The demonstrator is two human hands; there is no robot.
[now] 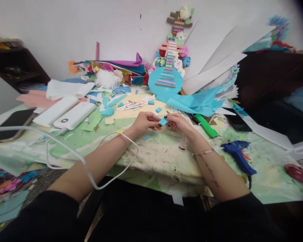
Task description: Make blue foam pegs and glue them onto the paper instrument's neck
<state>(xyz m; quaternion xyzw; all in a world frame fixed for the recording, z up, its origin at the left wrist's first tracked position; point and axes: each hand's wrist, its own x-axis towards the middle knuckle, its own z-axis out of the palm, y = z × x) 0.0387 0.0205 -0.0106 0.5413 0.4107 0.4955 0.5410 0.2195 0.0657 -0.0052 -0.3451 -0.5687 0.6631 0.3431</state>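
Observation:
Between my two hands, over the front middle of the table, is a small piece of blue paper [163, 121]. My left hand [146, 121] pinches its left side with thumb and fingers. From the right, my right hand [178, 123] grips the other edge between fingertips. Two small blue pieces, one a folded-looking blue block [158, 110] and the other a similar blue block [151, 102], lie just beyond my hands on a cream sheet [126, 112]. Several thin white paper sticks [131, 106] rest on that sheet. A flat blue strip [148, 135] lies below my left hand.
A blue paper guitar-like craft [166, 80] leans on the wall, with crumpled blue paper [200, 101] before it. At right are a green box cutter [206, 126], a phone [238, 121] and a blue glue gun [239, 156]. White power banks [74, 116] sit left; a white cable [91, 174] loops over my left forearm.

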